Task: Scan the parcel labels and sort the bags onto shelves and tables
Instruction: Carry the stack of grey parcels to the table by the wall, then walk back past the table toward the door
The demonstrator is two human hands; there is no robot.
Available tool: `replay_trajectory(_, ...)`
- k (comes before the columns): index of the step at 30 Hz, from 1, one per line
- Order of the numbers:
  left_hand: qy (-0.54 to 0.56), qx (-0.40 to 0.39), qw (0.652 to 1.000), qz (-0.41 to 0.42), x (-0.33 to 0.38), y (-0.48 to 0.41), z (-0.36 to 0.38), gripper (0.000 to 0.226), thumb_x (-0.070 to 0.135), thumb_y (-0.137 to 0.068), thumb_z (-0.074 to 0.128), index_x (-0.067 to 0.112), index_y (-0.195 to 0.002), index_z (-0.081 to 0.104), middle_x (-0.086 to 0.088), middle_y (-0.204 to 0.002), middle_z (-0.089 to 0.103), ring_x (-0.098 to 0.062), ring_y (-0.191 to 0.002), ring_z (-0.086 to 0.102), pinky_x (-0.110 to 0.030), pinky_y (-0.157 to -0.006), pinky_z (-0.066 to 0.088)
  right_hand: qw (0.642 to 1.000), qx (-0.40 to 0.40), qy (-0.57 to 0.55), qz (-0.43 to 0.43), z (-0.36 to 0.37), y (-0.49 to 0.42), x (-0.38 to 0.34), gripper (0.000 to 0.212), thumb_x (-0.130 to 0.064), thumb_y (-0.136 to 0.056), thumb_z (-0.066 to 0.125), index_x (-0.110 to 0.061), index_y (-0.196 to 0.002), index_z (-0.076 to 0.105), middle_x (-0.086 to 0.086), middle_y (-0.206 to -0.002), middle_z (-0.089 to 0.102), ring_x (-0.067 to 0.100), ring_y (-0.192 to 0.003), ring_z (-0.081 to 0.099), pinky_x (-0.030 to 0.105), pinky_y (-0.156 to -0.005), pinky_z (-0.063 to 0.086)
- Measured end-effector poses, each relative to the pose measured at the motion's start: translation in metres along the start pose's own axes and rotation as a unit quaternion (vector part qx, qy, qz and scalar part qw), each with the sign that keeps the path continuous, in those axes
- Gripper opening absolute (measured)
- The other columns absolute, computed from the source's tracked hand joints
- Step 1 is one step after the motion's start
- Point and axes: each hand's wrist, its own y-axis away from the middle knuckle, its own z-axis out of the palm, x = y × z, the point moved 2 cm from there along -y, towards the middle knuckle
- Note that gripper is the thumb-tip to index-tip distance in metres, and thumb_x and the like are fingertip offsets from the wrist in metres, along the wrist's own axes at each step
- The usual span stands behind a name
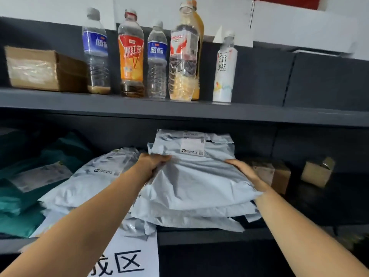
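Finding: the grey mailer bag lies on top of a stack of grey bags on the lower shelf, directly ahead of the person and between the two hands.

Left hand: it is clamped on the bag's left edge, with the fingers curled over the plastic, which is bunched at that point.

Right hand: it is laid against the bag's right edge with the fingers extended and no visible curl. Whether the thumb is hooked beneath cannot be told.

Orientation: the bag's long axis is judged to run front to back, into the depth of the shelf. The shipping label is at the far end and faces up. The near end overhangs the bags beneath it slightly.

Reach: both hands are placed at about mid-length, one on each side, and neither is markedly nearer.

Clearances: a second pile of grey bags lies just beside the stack on the left, under the left forearm. A cardboard box stands close on the right, behind the right wrist.

Assessment: the placing step is judged nearly complete. Any further seating of the bag is expected to go along the long axis, straight inward. The narrow margin on each side is noted as the constraint on sideways drift.
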Motion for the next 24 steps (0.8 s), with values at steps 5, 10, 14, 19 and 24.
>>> replay_trajectory(5,-0.199,0.035,0.976,0.078,-0.025,-0.004,0.013,0.035,0.005,-0.084,0.065,-0.012,-0.114,0.058,-0.021,-0.116,0.064,-0.028,-0.106,0.063,-0.033,-0.087,0.049,0.997,0.004,0.07,-0.025,0.003,-0.004,0.025,0.099,-0.046,-0.049,0.083,0.006,-0.128,0.054,0.007,-0.098,0.068,0.01,-0.087,0.072,0.017,-0.073,0.051)
replay_trajectory(10,-0.286,0.052,0.952,0.093,-0.027,-0.001,0.01,0.034,0.013,-0.083,0.063,-0.007,-0.11,0.062,-0.023,-0.11,0.067,-0.033,-0.104,0.064,-0.035,-0.081,0.049,0.981,0.055,0.183,0.015,0.007,-0.008,0.011,0.044,-0.028,-0.097,0.052,0.0,-0.131,0.054,0.019,-0.135,0.056,0.033,-0.124,0.054,0.034,-0.088,0.044)
replay_trajectory(14,-0.295,0.043,0.941,0.16,-0.003,0.014,-0.005,0.01,0.002,-0.082,0.057,-0.002,-0.082,0.066,-0.02,-0.078,0.065,-0.008,-0.064,0.065,-0.028,-0.057,0.045,0.945,0.104,0.31,-0.018,0.013,-0.004,-0.003,0.03,-0.028,-0.087,0.065,-0.002,-0.101,0.067,0.014,-0.092,0.066,0.023,-0.076,0.06,0.03,-0.065,0.043)
replay_trajectory(19,-0.28,0.072,0.925,0.246,0.017,0.037,-0.059,0.033,-0.01,-0.079,0.051,0.007,-0.057,0.069,0.001,-0.056,0.057,-0.018,-0.07,0.052,-0.019,-0.061,0.042,0.895,0.106,0.416,-0.117,0.052,0.021,-0.04,0.043,-0.023,-0.086,0.064,0.004,-0.119,0.06,0.014,-0.11,0.064,0.024,-0.09,0.06,0.029,-0.076,0.046)
replay_trajectory(24,-0.372,0.074,0.891,0.248,0.028,0.084,-0.125,0.021,0.0,-0.085,0.054,0.0,-0.102,0.066,-0.013,-0.086,0.063,-0.031,-0.088,0.061,-0.032,-0.08,0.049,0.69,0.16,0.697,-0.11,0.105,0.068,-0.052,0.063,-0.036,-0.084,0.054,-0.019,-0.143,0.038,0.021,-0.15,0.032,0.041,-0.134,0.033,0.049,-0.107,0.031)
